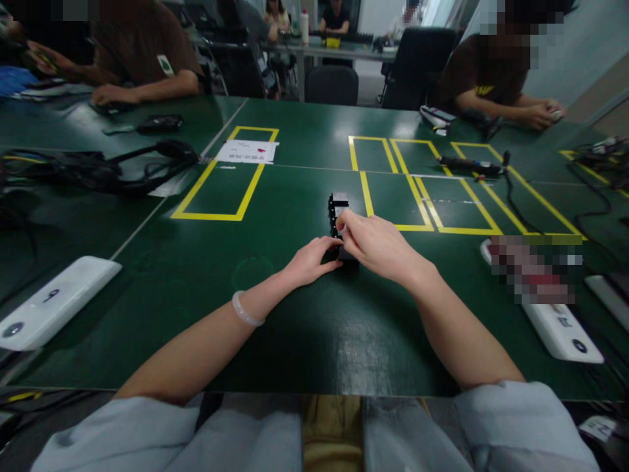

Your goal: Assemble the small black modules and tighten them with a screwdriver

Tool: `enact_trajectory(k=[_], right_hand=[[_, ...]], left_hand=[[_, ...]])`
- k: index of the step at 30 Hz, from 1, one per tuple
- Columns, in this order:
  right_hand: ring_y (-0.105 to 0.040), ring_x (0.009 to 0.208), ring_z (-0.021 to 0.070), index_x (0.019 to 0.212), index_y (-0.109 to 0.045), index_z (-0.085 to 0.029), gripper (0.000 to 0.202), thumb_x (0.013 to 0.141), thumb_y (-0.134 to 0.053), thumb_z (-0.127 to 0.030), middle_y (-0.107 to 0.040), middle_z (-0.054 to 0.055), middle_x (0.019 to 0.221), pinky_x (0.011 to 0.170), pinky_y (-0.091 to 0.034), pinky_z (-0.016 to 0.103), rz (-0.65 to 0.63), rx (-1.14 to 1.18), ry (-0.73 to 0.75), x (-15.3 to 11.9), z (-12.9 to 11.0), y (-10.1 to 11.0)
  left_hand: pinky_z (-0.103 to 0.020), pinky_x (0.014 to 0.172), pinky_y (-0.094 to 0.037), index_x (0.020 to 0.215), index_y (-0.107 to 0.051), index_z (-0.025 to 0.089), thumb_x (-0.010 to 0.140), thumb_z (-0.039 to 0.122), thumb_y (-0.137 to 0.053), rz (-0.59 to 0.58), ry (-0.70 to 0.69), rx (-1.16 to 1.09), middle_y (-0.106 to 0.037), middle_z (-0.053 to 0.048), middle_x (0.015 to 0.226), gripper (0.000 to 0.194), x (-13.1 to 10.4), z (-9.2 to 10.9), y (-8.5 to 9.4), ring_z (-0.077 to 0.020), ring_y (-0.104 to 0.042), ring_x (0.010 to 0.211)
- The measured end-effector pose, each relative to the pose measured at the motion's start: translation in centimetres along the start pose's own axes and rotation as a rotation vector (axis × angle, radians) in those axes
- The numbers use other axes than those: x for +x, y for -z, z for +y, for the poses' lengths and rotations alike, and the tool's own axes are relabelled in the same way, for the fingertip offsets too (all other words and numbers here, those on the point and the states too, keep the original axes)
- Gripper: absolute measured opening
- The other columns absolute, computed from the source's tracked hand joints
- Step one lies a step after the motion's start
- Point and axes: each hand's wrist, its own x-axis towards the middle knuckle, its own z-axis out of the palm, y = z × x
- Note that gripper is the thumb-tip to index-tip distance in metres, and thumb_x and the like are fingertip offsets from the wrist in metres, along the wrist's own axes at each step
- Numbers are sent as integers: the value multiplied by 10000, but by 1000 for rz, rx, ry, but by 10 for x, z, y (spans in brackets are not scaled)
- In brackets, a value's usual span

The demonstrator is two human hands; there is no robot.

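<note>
A narrow black block (339,201) with a notched left edge and pale grey patches on top lies on the green table, pointing away from me. I cannot tell its exact kind. My left hand (314,261) grips its near end from the left, thumb and fingers closing round it. Over the block's middle and right side is my right hand (376,246), its fingers curled into a pinch. Whatever those fingertips hold, if anything, is hidden. Both hands cover much of the block's near half.
Yellow tape rectangles (206,216) mark the green table (295,341). A white device (59,301) lies left, another (560,334) right. A printed sheet (248,151), a black tool-like item (472,164) and cables (132,164) lie farther off. Co-workers sit across the table.
</note>
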Motion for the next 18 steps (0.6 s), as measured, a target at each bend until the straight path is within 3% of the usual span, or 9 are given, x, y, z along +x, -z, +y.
enact_trajectory(k=[4, 13, 18], right_hand=[[-561, 665, 159, 1013, -515, -186, 269, 979, -306, -351, -673, 30, 808, 657, -303, 284, -19, -32, 5, 2, 3, -4], [-564, 679, 150, 1034, -510, -175, 216, 930, -324, -215, -673, 40, 848, 666, -307, 284, -19, -27, 6, 1, 0, -3], [-579, 693, 154, 1013, -516, -173, 212, 955, -341, -279, -680, 44, 833, 679, -312, 284, -23, -36, 18, 2, 0, -3]], left_hand=[[-390, 919, -459, 1220, -516, 191, 887, 431, -582, -4, -6, -7, -600, -72, 1162, 415, 0, 0, 0, -262, -568, 1055], [-398, 927, -453, 1217, -517, 192, 886, 438, -582, 9, -15, -10, -596, -73, 1162, 418, 0, -2, -1, -267, -559, 1064], [-406, 928, -459, 1200, -522, 198, 882, 429, -584, -9, 9, -14, -599, -73, 1138, 398, 0, -1, 0, -268, -566, 1053]])
